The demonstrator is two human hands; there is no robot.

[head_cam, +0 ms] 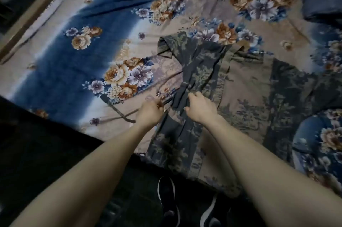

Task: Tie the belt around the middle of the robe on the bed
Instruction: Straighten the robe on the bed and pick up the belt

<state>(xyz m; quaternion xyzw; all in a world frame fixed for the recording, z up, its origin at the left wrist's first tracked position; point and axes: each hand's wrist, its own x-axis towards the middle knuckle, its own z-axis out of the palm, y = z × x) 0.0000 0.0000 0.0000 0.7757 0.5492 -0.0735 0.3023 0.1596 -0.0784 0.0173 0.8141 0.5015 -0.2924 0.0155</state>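
Two bare hands work at the middle of the frame, over a robe (199, 71) spread on the bed (55, 71). No container shows anywhere in view. The robe, dark grey with a muted green and tan print, lies flat on the flowered bedspread, its long axis running from the lower middle of the frame, where its hem hangs over the bed's edge, up toward the collar end near the upper centre. A sleeve spreads out to the right. The left hand (149, 113) is curled, its fingertips pinching something thin at the robe's left edge; whether that is the belt I cannot tell. A dark narrow strip, likely the belt (120, 113), trails from that hand leftward across the bedspread. The right hand (200, 106) lies on the robe's waist with fingers bent, gripping a bunched fold of the dark cloth. Below the bed's edge, two dark shoes (167, 201) with white trim stand on the floor.
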